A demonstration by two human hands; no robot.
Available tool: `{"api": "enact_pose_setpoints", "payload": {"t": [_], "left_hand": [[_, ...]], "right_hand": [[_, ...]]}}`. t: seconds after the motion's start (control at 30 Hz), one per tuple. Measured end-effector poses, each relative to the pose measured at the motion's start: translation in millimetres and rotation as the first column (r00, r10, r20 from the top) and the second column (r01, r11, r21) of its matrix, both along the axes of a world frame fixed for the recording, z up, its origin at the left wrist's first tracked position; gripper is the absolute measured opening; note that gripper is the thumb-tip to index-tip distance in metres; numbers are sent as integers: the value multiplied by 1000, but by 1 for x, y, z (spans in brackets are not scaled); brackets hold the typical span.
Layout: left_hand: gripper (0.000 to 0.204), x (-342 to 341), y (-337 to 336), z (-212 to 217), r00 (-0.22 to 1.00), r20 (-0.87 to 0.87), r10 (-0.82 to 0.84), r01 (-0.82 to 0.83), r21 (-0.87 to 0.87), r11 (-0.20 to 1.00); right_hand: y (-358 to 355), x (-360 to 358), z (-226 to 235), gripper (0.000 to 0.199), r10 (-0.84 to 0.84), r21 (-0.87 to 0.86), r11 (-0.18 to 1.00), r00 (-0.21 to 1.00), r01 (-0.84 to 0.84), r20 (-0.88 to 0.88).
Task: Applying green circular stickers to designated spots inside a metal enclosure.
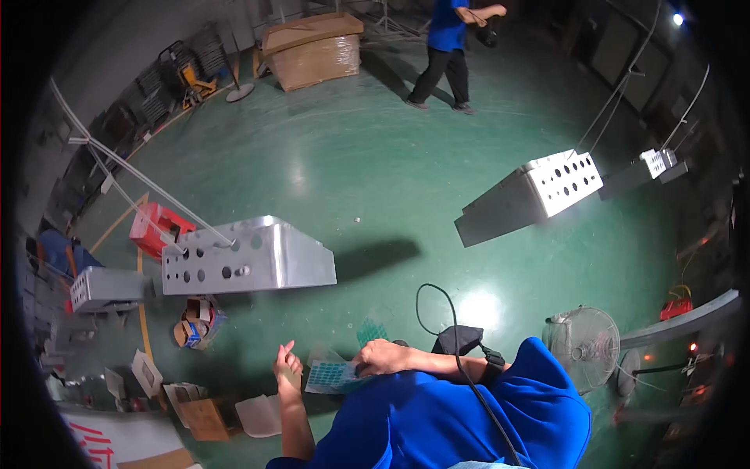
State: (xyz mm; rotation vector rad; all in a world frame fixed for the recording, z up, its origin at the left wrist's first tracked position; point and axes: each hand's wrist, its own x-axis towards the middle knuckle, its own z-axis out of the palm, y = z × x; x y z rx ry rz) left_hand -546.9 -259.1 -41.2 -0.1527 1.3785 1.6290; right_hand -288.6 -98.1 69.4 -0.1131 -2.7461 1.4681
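My right hand (381,357) is closed on a sheet of round green stickers (331,377), which spreads out to the left of its fingers. A second green-dotted translucent sheet (373,330) shows just beyond that hand. To the left, my left hand (288,369) is raised with its fingers partly bent and apart, and I see nothing in it. Beyond my hands hangs a silver metal housing (301,258) with rows of round holes in its end face. Two white rods or cords are hooked into its holes.
More housings hang at right (562,184) and far left (109,288). A standing fan (582,350) is at my right. A red crate (158,228) and an open carton (200,322) are on the green floor. Farther back, a co-worker (447,47) walks near a large wrapped box (314,55).
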Motion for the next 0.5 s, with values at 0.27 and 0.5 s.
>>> {"api": "enact_pose_setpoints", "payload": {"t": [0.27, 0.5], "left_hand": [[20, -26, -184, -113, 909, 171, 379, -370, -84, 925], [28, -17, -302, -69, 855, 84, 512, -497, -151, 855]], "right_hand": [[-59, -90, 17, 20, 100, -228, 969, 994, -90, 31], [-118, -150, 40, 15, 82, -357, 934, 954, 28, 289]]}}
